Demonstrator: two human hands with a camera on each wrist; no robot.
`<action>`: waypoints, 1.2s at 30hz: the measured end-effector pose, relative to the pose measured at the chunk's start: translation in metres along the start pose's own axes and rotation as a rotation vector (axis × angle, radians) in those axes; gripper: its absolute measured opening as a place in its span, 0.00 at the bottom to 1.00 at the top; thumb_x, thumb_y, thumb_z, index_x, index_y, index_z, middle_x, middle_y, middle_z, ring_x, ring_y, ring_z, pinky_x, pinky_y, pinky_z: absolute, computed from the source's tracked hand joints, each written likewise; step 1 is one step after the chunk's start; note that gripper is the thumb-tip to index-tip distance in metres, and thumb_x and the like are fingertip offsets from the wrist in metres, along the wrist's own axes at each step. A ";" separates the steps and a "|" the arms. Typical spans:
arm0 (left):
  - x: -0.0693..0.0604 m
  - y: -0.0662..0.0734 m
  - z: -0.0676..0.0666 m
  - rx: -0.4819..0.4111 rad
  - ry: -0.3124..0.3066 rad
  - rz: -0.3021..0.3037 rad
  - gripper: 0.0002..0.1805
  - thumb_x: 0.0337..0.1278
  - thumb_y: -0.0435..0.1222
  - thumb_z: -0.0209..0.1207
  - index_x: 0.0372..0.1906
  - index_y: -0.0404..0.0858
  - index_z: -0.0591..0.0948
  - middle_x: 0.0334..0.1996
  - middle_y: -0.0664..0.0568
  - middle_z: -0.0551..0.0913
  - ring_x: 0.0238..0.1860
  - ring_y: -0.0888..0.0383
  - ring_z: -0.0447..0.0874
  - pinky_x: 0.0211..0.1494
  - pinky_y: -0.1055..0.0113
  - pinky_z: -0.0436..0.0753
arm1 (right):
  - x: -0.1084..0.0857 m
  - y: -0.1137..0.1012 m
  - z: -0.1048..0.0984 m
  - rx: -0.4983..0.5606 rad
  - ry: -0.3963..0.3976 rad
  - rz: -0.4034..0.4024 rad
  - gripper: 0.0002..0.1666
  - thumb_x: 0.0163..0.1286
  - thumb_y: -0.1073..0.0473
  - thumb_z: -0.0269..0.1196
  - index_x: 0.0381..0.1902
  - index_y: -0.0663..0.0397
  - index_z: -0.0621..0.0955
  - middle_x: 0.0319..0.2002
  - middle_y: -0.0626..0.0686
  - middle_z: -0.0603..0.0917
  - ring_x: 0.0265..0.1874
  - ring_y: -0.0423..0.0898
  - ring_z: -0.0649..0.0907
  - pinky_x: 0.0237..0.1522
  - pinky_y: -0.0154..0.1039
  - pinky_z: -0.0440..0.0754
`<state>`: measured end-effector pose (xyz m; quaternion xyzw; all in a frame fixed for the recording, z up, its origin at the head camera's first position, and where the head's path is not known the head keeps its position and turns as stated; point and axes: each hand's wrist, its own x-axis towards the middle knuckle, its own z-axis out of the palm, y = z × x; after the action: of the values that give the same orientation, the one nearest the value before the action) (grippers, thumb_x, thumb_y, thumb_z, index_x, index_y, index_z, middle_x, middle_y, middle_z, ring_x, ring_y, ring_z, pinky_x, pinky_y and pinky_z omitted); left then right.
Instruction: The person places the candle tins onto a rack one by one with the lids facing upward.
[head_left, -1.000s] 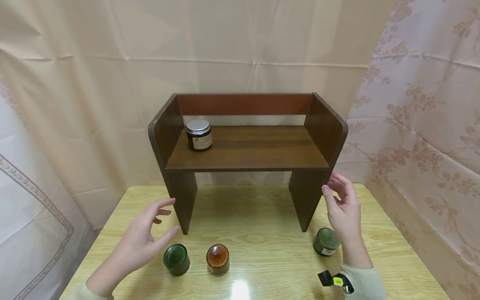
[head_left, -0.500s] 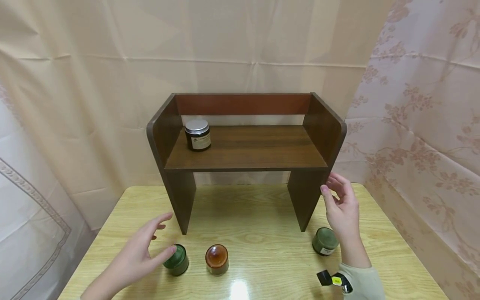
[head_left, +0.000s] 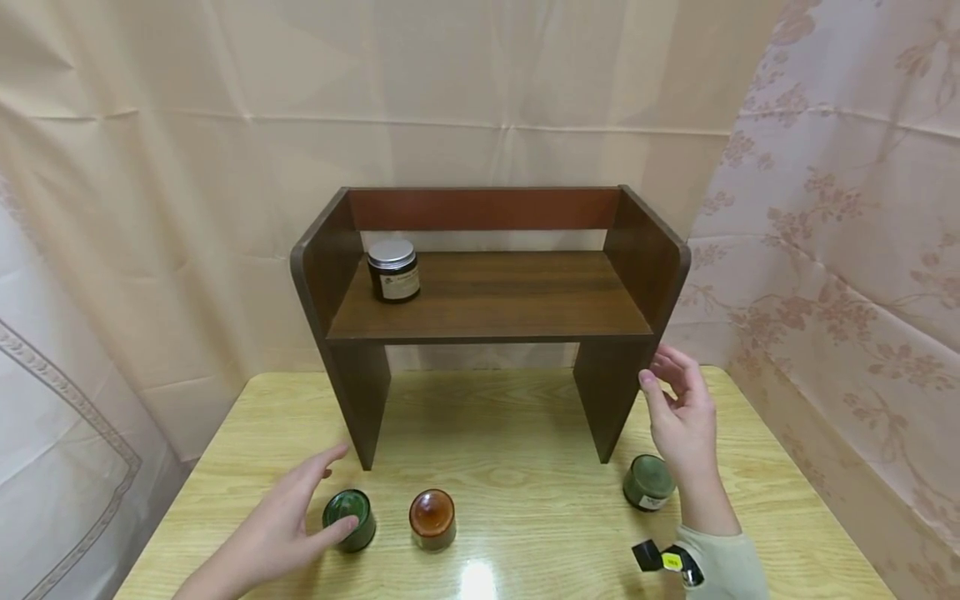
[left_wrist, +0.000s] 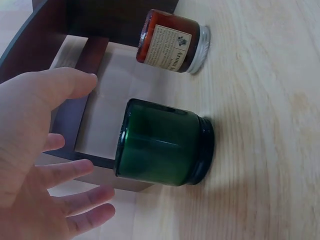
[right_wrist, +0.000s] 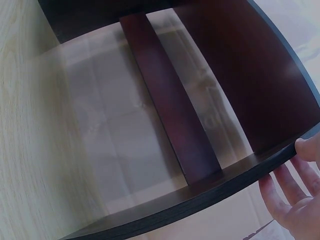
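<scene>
My left hand [head_left: 288, 517] reaches to a green glass jar [head_left: 358, 537], thumb in front of its top and fingers spread on the far side. In the left wrist view a gap shows between the hand and this jar [left_wrist: 157, 142], which stands upside down on its dark lid. Beside it an amber jar [head_left: 432, 521] also stands upside down, on a silver lid [left_wrist: 201, 49]. At the right, my right hand [head_left: 686, 421] is against the right side panel of a dark wooden shelf [head_left: 525, 292], thumb at its front edge, fingers partly hidden outside.
On the shelf board, at the left, stands a dark jar [head_left: 394, 279] with a silver lid. Another green jar [head_left: 648, 482] sits on the wooden table [head_left: 540, 517], left of the right forearm. Curtain cloth [head_left: 495, 83] hangs behind the shelf.
My left hand has moved down toward the table, bringing its thumb in front of the green jar. The right hand stays at the side panel.
</scene>
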<state>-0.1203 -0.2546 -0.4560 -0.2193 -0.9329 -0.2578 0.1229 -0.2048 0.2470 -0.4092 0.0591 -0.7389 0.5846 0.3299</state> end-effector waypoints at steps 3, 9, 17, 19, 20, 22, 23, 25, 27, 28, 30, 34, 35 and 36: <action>-0.002 -0.002 0.003 -0.003 -0.019 -0.001 0.50 0.60 0.51 0.80 0.81 0.40 0.68 0.74 0.46 0.78 0.61 0.46 0.85 0.57 0.40 0.86 | 0.000 -0.001 0.000 0.006 -0.001 0.001 0.25 0.80 0.74 0.62 0.72 0.67 0.76 0.56 0.37 0.85 0.57 0.36 0.84 0.55 0.22 0.81; -0.003 -0.004 0.009 -0.004 -0.057 0.001 0.52 0.57 0.52 0.81 0.81 0.40 0.69 0.72 0.47 0.79 0.62 0.46 0.85 0.59 0.40 0.86 | 0.000 -0.001 0.001 0.003 -0.001 0.003 0.25 0.80 0.74 0.63 0.72 0.66 0.76 0.55 0.37 0.85 0.57 0.35 0.84 0.55 0.21 0.81; -0.002 -0.005 0.018 0.009 -0.068 0.006 0.52 0.51 0.49 0.84 0.79 0.42 0.72 0.71 0.51 0.81 0.68 0.46 0.81 0.65 0.39 0.83 | -0.001 -0.001 0.001 0.015 0.000 0.011 0.25 0.80 0.74 0.62 0.72 0.67 0.76 0.55 0.37 0.85 0.57 0.36 0.84 0.55 0.22 0.81; -0.001 -0.006 0.019 0.003 -0.086 -0.007 0.52 0.51 0.48 0.84 0.79 0.44 0.72 0.71 0.51 0.81 0.68 0.46 0.81 0.65 0.39 0.83 | 0.000 0.000 0.001 0.019 0.001 0.010 0.25 0.80 0.74 0.62 0.72 0.67 0.76 0.55 0.37 0.85 0.57 0.36 0.84 0.55 0.22 0.81; -0.001 -0.006 0.019 -0.001 -0.097 -0.014 0.52 0.51 0.48 0.84 0.79 0.44 0.72 0.71 0.51 0.81 0.68 0.46 0.82 0.65 0.39 0.83 | -0.001 0.000 0.001 0.019 0.002 0.008 0.25 0.80 0.74 0.62 0.71 0.67 0.76 0.55 0.37 0.85 0.57 0.36 0.84 0.55 0.22 0.81; 0.000 -0.007 0.020 -0.011 -0.126 -0.032 0.51 0.51 0.48 0.84 0.79 0.44 0.72 0.70 0.49 0.81 0.67 0.45 0.82 0.65 0.38 0.83 | 0.000 0.000 0.001 0.023 0.001 0.004 0.25 0.80 0.74 0.62 0.71 0.67 0.76 0.55 0.37 0.86 0.57 0.37 0.84 0.55 0.22 0.81; 0.000 -0.007 0.020 -0.017 -0.143 -0.044 0.51 0.51 0.48 0.84 0.79 0.45 0.72 0.70 0.49 0.81 0.67 0.45 0.82 0.65 0.38 0.83 | 0.000 0.000 0.001 0.023 0.000 0.002 0.25 0.80 0.74 0.62 0.71 0.67 0.76 0.55 0.37 0.86 0.57 0.37 0.84 0.55 0.22 0.81; 0.001 -0.008 0.021 -0.029 -0.177 -0.062 0.50 0.53 0.48 0.84 0.79 0.44 0.72 0.69 0.47 0.81 0.67 0.44 0.82 0.65 0.37 0.83 | -0.001 0.000 0.001 0.026 -0.002 0.001 0.25 0.80 0.74 0.62 0.71 0.67 0.76 0.55 0.38 0.86 0.57 0.37 0.84 0.55 0.23 0.82; 0.002 -0.009 0.021 -0.043 -0.206 -0.078 0.50 0.53 0.49 0.83 0.79 0.43 0.72 0.69 0.46 0.81 0.66 0.43 0.82 0.64 0.37 0.83 | -0.001 0.000 0.001 0.024 -0.006 0.004 0.25 0.80 0.74 0.62 0.71 0.67 0.76 0.55 0.38 0.85 0.57 0.37 0.84 0.55 0.23 0.82; 0.002 -0.009 0.022 -0.049 -0.218 -0.082 0.49 0.54 0.49 0.83 0.79 0.43 0.72 0.69 0.45 0.81 0.66 0.43 0.82 0.64 0.37 0.83 | -0.001 -0.001 0.001 0.020 -0.008 0.007 0.25 0.80 0.74 0.62 0.72 0.66 0.76 0.55 0.38 0.85 0.57 0.37 0.84 0.55 0.23 0.82; 0.003 -0.010 0.023 -0.059 -0.235 -0.082 0.49 0.55 0.48 0.83 0.78 0.42 0.73 0.67 0.45 0.82 0.64 0.44 0.83 0.63 0.38 0.84 | -0.001 -0.001 0.001 0.011 -0.010 0.015 0.25 0.80 0.73 0.62 0.72 0.66 0.76 0.56 0.38 0.85 0.58 0.36 0.84 0.56 0.23 0.81; 0.004 -0.010 0.025 -0.056 -0.247 -0.073 0.46 0.55 0.46 0.83 0.77 0.43 0.74 0.64 0.48 0.83 0.61 0.48 0.83 0.60 0.45 0.86 | -0.001 -0.002 0.000 0.001 -0.012 0.028 0.25 0.81 0.73 0.62 0.73 0.64 0.76 0.56 0.38 0.84 0.58 0.36 0.83 0.56 0.22 0.80; 0.004 -0.010 0.026 -0.055 -0.246 -0.070 0.45 0.55 0.45 0.83 0.76 0.43 0.75 0.64 0.48 0.83 0.60 0.48 0.83 0.59 0.46 0.87 | -0.001 -0.003 0.000 0.000 -0.012 0.029 0.25 0.81 0.72 0.62 0.73 0.64 0.75 0.56 0.38 0.84 0.59 0.36 0.83 0.56 0.22 0.80; 0.004 -0.010 0.027 -0.052 -0.245 -0.067 0.44 0.55 0.44 0.83 0.76 0.43 0.76 0.63 0.49 0.84 0.60 0.49 0.83 0.59 0.48 0.87 | -0.001 -0.003 0.000 0.002 -0.012 0.030 0.25 0.81 0.72 0.62 0.73 0.64 0.75 0.56 0.38 0.84 0.59 0.36 0.83 0.56 0.22 0.80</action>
<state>-0.1319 -0.2466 -0.4810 -0.2209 -0.9408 -0.2571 -0.0064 -0.2022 0.2457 -0.4074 0.0518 -0.7411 0.5898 0.3165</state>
